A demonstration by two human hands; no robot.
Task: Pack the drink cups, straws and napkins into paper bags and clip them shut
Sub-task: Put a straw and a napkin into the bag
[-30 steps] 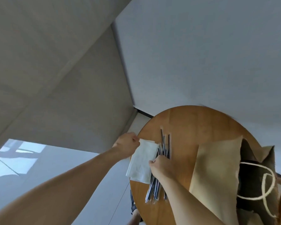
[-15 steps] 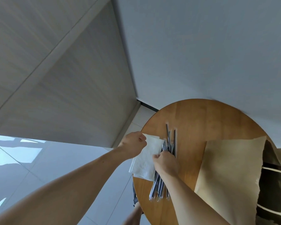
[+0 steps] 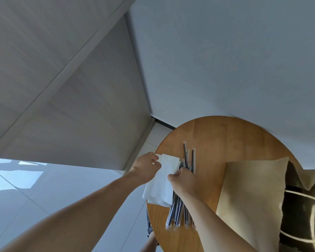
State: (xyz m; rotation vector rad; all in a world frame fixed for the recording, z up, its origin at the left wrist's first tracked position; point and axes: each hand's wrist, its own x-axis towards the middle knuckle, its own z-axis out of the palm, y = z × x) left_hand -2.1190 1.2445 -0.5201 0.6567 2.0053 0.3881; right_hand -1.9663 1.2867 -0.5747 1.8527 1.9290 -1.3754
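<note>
White napkins [image 3: 160, 190] lie in a stack at the left edge of a round wooden table [image 3: 216, 139]. My left hand [image 3: 146, 169] pinches the top napkin at its far corner. My right hand [image 3: 184, 180] pinches the napkin's right edge, just over a bundle of wrapped dark straws [image 3: 180, 206] lying beside the stack. A brown paper bag [image 3: 251, 193] stands open on the right, its dark inside and cream rope handle [image 3: 309, 220] showing. No cups are in view.
The table stands in a corner, close to a grey wall on the left and a white wall behind. Pale floor tiles lie below its left edge. A dark chair part [image 3: 150, 226] shows under the table rim.
Both hands have closed in on the top napkin: the right hand shifted left from the straws onto the napkin's edge. The view has swung slightly, so the bag sits farther right.
</note>
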